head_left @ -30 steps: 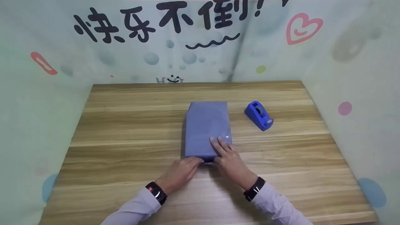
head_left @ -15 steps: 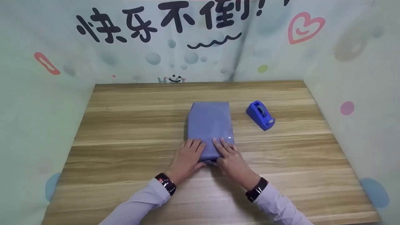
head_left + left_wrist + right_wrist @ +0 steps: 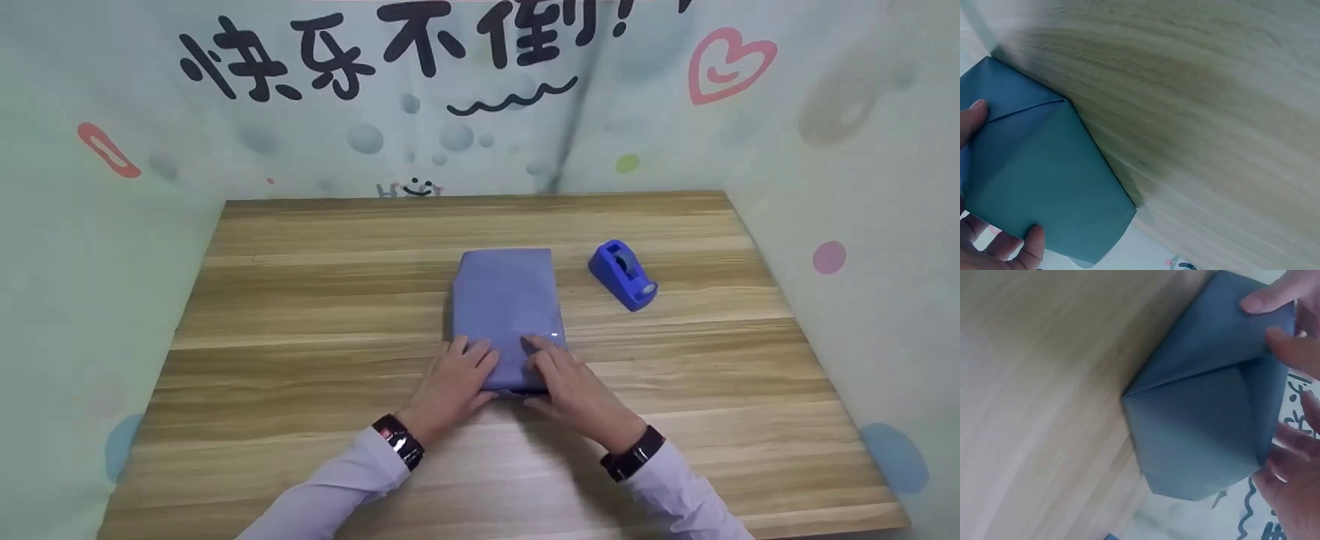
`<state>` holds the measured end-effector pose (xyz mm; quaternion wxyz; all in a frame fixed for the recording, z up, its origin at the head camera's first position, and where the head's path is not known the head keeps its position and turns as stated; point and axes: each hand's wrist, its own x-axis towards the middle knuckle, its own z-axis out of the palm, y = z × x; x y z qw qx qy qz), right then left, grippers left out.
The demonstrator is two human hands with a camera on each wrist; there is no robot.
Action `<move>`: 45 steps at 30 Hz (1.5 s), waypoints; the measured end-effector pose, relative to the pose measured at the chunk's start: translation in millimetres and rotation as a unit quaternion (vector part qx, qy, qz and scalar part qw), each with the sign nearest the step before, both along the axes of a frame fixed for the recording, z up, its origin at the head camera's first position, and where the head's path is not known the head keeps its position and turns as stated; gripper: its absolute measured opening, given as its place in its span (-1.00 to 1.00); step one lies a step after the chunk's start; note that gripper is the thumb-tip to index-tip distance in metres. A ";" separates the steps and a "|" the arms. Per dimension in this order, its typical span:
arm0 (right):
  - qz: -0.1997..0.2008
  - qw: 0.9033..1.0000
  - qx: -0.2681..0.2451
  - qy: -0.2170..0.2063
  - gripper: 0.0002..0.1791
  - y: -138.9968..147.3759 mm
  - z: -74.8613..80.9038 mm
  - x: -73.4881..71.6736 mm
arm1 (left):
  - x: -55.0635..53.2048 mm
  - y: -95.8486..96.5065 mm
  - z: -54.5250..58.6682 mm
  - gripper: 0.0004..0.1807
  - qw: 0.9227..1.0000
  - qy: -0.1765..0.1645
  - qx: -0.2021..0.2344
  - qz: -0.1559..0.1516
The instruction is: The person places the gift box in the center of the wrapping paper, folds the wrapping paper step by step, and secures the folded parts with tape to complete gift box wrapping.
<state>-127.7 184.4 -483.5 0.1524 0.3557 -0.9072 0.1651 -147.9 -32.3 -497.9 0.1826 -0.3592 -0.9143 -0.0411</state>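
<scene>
A box wrapped in blue paper [image 3: 506, 300] lies on the wooden table, its near end facing me. My left hand [image 3: 450, 390] holds its near left corner, fingers on top and thumb against the end. On the near right corner, my right hand [image 3: 581, 394] has bent fingers at the top and its thumb by the end. In the right wrist view, the folded end flap [image 3: 1190, 337] slants across the end, with the left thumb [image 3: 1261, 301] pressing it. A crease [image 3: 1027, 108] runs under that thumb in the left wrist view.
A blue tape dispenser [image 3: 624, 275] stands to the right of the box, towards the back. The wooden table [image 3: 300, 300] is enclosed by a printed backdrop [image 3: 300, 150] at the back and sides.
My left hand has moved from the near bottom edge up onto the box's top left. My right hand's fingers have bent and shifted slightly right. The box has come slightly nearer.
</scene>
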 end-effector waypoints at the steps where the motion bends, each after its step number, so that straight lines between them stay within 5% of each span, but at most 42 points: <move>1: -0.003 1.000 0.009 0.001 -0.41 -0.3 -0.5 -1.4 | 0.4 -0.2 0.8 -0.46 1.000 -0.004 0.002 0.001; 8: -0.006 1.000 0.016 -0.015 -0.46 -3.3 1.5 -9.3 | 3.6 1.2 9.8 -0.44 0.999 -0.037 -0.001 0.019; 21: 0.009 0.998 0.021 -0.054 -0.56 -3.3 10.1 -14.0 | 0.2 -2.9 18.7 -0.45 0.999 -0.031 -0.017 0.028; 25: 0.008 0.996 -0.017 -0.089 -0.56 5.2 12.7 -20.0 | -0.6 -2.2 21.3 -0.47 0.999 -0.024 -0.020 0.029; 28: -0.043 0.991 -0.085 -0.093 -0.61 19.4 14.2 -31.2 | -0.1 -1.5 22.4 -0.49 0.999 -0.026 -0.018 0.029; 31: -0.155 0.973 -0.160 -0.065 -0.65 44.9 12.3 -50.4 | 1.0 -1.0 23.8 -0.49 0.999 -0.037 -0.019 0.030; 34: -0.294 0.930 -0.209 -0.075 -0.56 80.1 7.8 -73.1 | 1.4 0.0 25.1 -0.49 0.998 -0.048 -0.024 0.031; 37: -0.395 0.884 -0.198 -0.151 -0.39 114.3 4.5 -91.5 | 1.4 1.5 26.1 -0.49 0.997 -0.058 -0.027 0.033; 40: -0.417 0.861 -0.165 -0.240 -0.26 139.2 2.4 -101.7 | 1.6 3.2 26.8 -0.48 0.997 -0.063 -0.030 0.034; 45: -0.368 0.861 -0.170 -0.306 -0.26 157.5 -2.2 -111.0 | 2.7 5.3 28.6 -0.47 0.996 -0.069 -0.035 0.034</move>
